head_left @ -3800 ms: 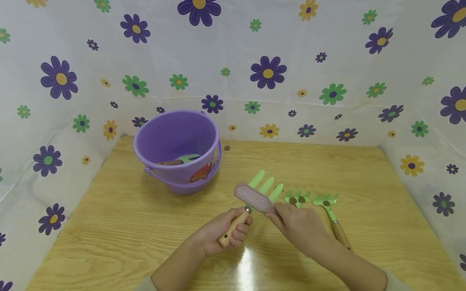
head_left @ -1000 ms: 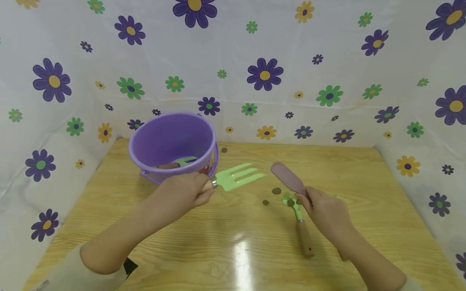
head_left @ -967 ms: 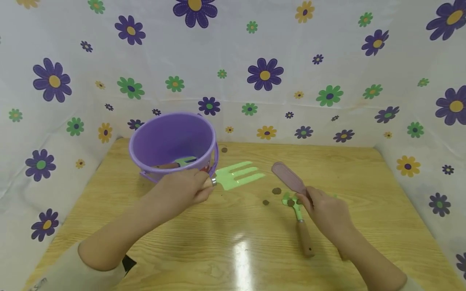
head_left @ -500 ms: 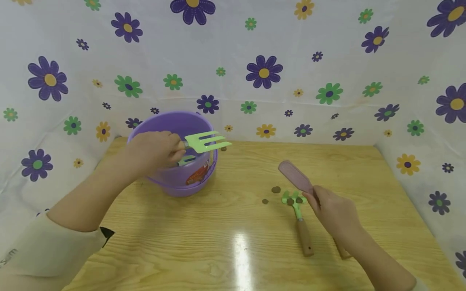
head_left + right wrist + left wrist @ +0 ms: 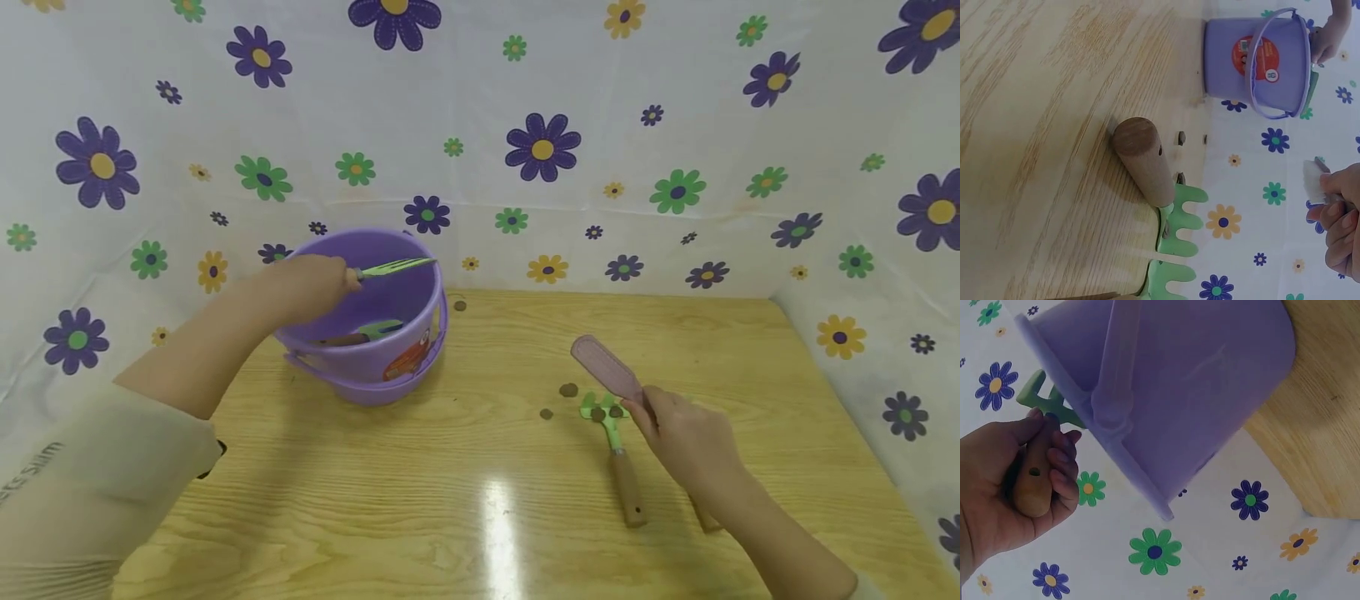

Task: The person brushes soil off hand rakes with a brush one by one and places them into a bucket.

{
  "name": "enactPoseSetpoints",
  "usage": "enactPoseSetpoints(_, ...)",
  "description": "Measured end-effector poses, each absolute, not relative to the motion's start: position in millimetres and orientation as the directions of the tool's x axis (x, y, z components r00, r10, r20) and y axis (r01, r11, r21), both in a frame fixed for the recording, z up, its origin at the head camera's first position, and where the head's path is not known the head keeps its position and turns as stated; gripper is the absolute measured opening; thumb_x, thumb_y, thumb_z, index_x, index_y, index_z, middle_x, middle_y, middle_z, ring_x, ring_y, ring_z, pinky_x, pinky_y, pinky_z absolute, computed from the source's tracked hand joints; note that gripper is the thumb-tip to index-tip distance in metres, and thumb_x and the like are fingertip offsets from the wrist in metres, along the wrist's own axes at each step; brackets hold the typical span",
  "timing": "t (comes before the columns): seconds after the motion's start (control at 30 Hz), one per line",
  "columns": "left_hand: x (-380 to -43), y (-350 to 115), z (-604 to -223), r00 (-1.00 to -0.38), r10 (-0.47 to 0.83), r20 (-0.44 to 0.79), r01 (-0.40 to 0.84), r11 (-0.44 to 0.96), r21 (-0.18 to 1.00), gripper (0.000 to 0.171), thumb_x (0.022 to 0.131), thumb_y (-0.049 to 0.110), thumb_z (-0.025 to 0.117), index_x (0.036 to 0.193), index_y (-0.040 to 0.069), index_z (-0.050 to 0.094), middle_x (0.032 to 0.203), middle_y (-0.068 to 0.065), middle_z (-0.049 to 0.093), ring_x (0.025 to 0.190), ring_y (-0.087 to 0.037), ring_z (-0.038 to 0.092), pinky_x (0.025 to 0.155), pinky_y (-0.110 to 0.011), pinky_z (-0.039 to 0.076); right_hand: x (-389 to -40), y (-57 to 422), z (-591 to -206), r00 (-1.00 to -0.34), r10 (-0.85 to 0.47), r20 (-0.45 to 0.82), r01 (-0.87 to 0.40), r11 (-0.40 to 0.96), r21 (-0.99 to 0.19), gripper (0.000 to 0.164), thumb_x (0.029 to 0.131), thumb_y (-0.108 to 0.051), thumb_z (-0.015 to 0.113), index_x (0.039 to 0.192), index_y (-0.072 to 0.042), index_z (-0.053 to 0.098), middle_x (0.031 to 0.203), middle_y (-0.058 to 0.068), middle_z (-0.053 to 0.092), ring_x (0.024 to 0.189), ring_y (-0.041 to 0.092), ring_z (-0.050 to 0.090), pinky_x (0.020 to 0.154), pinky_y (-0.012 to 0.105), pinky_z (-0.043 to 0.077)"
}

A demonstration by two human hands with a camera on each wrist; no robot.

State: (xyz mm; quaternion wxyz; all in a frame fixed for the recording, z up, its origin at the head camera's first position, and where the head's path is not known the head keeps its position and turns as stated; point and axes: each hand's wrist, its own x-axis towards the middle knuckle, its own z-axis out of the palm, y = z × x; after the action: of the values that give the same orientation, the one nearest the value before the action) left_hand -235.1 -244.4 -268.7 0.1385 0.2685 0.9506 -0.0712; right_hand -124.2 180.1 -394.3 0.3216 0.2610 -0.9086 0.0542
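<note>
My left hand (image 5: 318, 287) grips the wooden handle of a light green garden fork (image 5: 393, 267) over the purple bucket (image 5: 356, 362). The fork's tines point right across the mouth, seen nearly edge-on. Inside the bucket lies another green-headed hand tool (image 5: 381, 328) with a brown handle. My right hand (image 5: 693, 433) holds a flat pinkish brush (image 5: 603, 365) by its narrow end, above the table; pale bristles (image 5: 1313, 181) show in the right wrist view. Under it is a small green rake (image 5: 626, 492) with a wooden handle, and a second rake's handle (image 5: 703, 514) is partly hidden by that hand.
Brown clumps sit on the near rake's head, with loose brown clumps (image 5: 568, 390) beside it on the wooden table (image 5: 420, 483). Another clump (image 5: 460, 306) lies right of the bucket at the back. Flowered cloth (image 5: 480, 100) encloses the back and sides.
The brush and fork, together in front of me earlier, are now apart. My left hand has carried the fork left and up over the bucket and turned it edge-on. My right hand has shifted slightly right.
</note>
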Motion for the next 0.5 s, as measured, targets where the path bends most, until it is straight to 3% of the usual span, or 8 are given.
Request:
enactPoseSetpoints(0.1, -239.2, -249.0, -265.8, -0.849, 0.398, -0.349, 0.412, 0.910, 0.037, 0.035, 0.101, 0.008, 0.034, 0.124, -0.008, 0.055, 0.127, -0.028, 0.053, 0.120, -0.047, 0.046, 0.101, -0.057, 0.039, -123.0, 180.9, -395.3, -0.663, -0.439, 0.607, -0.511, 0.857, 0.062, 0.068, 0.102, -0.046, 0.019, 0.071, 0.001, 0.057, 0.057, 0.010, 0.060, 0.038, 0.009, 0.041, 0.032, 0.016, 0.025)
enactPoseSetpoints(0.23, -243.9, -253.7, -268.0, -0.853, 0.328, -0.406, 0.319, 0.943, 0.092, 0.029, 0.098, 0.014, 0.042, 0.105, -0.008, 0.060, 0.107, -0.024, 0.061, 0.103, -0.039, 0.058, 0.094, -0.055, 0.045, -122.4, 182.7, -396.5, -0.667, -0.438, 0.602, -0.514, 0.856, 0.054, 0.070, 0.102, -0.046, 0.019, 0.074, 0.003, 0.060, 0.060, 0.012, 0.063, 0.039, 0.012, 0.047, 0.032, 0.017, 0.028)
enactPoseSetpoints(0.33, -246.9, -254.6, -274.4, -0.840, 0.314, -0.442, 0.301, 0.948, 0.102, 0.020, 0.093, 0.014, 0.048, 0.095, -0.004, 0.058, 0.093, -0.016, 0.058, 0.087, -0.028, 0.054, 0.084, -0.047, 0.048, -122.4, 184.6, -397.1, -0.665, -0.443, 0.601, -0.521, 0.852, 0.051, 0.069, 0.102, -0.045, 0.019, 0.076, 0.004, 0.060, 0.061, 0.013, 0.063, 0.040, 0.012, 0.048, 0.032, 0.018, 0.029)
enactPoseSetpoints(0.4, -247.3, -253.7, -279.8, -0.831, 0.310, -0.462, 0.290, 0.950, 0.115, 0.019, 0.092, 0.013, 0.048, 0.095, -0.003, 0.058, 0.093, -0.015, 0.058, 0.087, -0.027, 0.053, 0.084, -0.046, 0.048, -122.3, 185.8, -397.6, -0.663, -0.446, 0.602, -0.525, 0.849, 0.051, 0.069, 0.102, -0.045, 0.020, 0.076, 0.004, 0.060, 0.061, 0.012, 0.063, 0.040, 0.012, 0.049, 0.032, 0.018, 0.030)
enactPoseSetpoints(0.5, -244.5, -249.6, -285.1, -0.819, 0.223, -0.529, 0.156, 0.973, 0.169, 0.021, 0.093, 0.017, 0.044, 0.097, -0.001, 0.054, 0.099, -0.017, 0.055, 0.094, -0.031, 0.049, 0.089, -0.048, 0.044, -122.1, 187.3, -398.0, -0.665, -0.446, 0.599, -0.522, 0.851, 0.053, 0.068, 0.102, -0.045, 0.020, 0.076, 0.003, 0.060, 0.058, 0.008, 0.060, 0.040, 0.010, 0.045, 0.033, 0.017, 0.028)
